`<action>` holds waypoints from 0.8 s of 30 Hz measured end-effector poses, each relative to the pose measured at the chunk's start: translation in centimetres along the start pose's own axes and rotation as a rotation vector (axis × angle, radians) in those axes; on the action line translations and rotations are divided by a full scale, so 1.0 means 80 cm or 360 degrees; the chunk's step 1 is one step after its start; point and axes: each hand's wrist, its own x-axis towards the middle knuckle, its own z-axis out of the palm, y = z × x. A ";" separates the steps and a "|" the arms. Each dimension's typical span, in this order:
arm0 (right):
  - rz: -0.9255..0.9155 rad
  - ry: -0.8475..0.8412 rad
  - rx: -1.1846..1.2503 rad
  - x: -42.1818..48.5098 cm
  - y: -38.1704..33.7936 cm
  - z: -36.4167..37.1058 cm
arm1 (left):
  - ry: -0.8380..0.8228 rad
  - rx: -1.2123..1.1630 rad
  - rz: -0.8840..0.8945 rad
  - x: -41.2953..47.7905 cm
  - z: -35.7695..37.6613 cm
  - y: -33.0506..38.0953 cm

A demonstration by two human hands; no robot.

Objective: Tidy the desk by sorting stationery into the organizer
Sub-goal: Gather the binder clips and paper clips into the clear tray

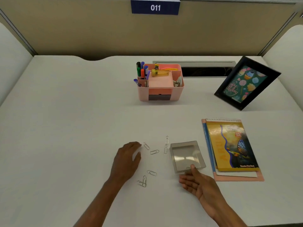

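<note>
A pink organizer (177,91) stands at the back middle of the desk, holding several pens (142,72), a yellow item and metal clips. Its drawer slot is open. Several silver paper clips (154,152) lie scattered on the desk near me. A small clear grey drawer tray (186,156) sits to their right. My left hand (127,158) rests palm down on the desk, fingertips beside the leftmost clip. My right hand (195,182) lies palm up at the tray's near edge, thumb on its rim and fingers straight.
A stack of notebooks (232,148) on a pink folder lies to the right of the tray. A black picture frame (246,82) leans at the back right. A cable slot (205,71) runs behind the organizer. Partition walls enclose the desk.
</note>
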 end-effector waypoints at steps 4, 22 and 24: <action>0.0086 0.0021 -0.0281 -0.011 -0.008 -0.001 | -0.0020 0.0064 0.0062 -0.031 0.011 -0.007; -0.1406 0.0138 -0.2853 0.025 0.050 0.123 | 0.0223 0.0190 0.0304 -0.017 0.018 -0.004; -0.1326 0.0097 -0.2818 0.019 0.045 0.127 | 0.0183 0.0182 0.0275 -0.001 0.009 0.005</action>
